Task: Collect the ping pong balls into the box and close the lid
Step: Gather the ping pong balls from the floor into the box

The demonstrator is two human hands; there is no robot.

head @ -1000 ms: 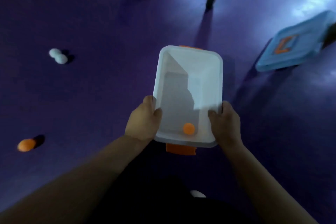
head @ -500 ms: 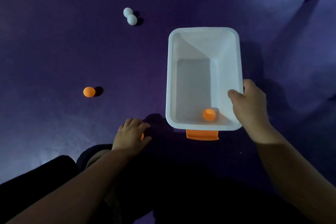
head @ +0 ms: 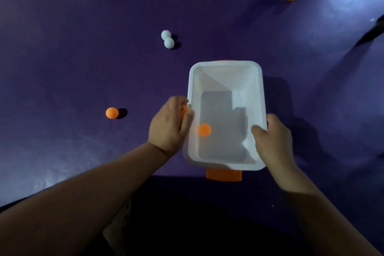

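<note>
Box [head: 257, 89] (no legible label) holds ball [head: 204, 130].

no text, label, brand or number can be read on anything here; every surface in view is plain

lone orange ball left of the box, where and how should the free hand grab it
Pinch the orange ball across its widest part, coming straight down. It sits alone on the purple floor, so fingers fit on every side. The left hand already holds a ball.
</note>
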